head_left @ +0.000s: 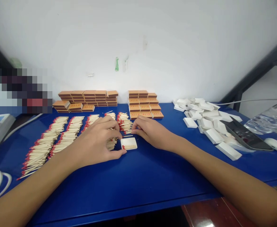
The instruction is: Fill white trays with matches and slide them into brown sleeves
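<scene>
A small white matchbox tray (129, 143) with a few red-tipped matches in it lies on the blue table (138, 179). My left hand (98, 142) rests beside it, thumb touching the tray's near left corner, fingers curled over a row of matches (111, 143). My right hand (150, 130) is just behind the tray, fingertips pinched at the edge of a bundle of matches (124, 123). A single match (128, 136) lies between the two hands.
Long rows of red-tipped matches (46, 143) cover the left of the table. Stacks of brown matchboxes (88, 100) (144, 104) line the wall. A heap of white trays (207, 121), a dark phone (246, 135), a white mouse (275, 144) and plastic bags sit right.
</scene>
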`<move>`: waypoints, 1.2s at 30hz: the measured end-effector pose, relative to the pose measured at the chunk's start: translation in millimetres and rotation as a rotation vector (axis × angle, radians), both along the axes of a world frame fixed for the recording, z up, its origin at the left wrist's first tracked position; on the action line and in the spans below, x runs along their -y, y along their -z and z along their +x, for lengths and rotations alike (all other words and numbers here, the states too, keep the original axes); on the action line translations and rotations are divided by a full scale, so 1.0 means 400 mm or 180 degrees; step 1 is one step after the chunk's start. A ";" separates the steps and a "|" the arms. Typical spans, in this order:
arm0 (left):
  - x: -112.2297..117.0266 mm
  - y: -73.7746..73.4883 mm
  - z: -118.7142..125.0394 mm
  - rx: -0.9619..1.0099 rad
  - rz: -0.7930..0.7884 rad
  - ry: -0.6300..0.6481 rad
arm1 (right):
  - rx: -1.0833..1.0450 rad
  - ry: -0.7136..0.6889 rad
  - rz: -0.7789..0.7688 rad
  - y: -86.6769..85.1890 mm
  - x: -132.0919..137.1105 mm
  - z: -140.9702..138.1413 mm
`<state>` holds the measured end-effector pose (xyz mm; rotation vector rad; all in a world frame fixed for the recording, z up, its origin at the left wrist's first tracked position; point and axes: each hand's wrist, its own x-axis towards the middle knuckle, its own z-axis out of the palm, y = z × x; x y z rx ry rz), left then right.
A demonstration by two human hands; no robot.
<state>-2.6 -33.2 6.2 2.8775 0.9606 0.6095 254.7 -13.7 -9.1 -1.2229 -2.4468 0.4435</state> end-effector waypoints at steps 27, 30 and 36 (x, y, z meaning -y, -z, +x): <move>0.001 0.002 -0.002 0.0019 0.0003 0.0028 | 0.0134 0.0014 -0.0157 0.013 0.002 -0.013; -0.001 0.003 -0.002 0.0002 -0.0003 0.0003 | -0.0130 -0.0015 -0.0191 -0.002 0.005 -0.001; -0.001 0.005 -0.002 0.0019 0.0006 -0.0016 | -0.0477 -0.0271 -0.0395 -0.008 0.027 0.009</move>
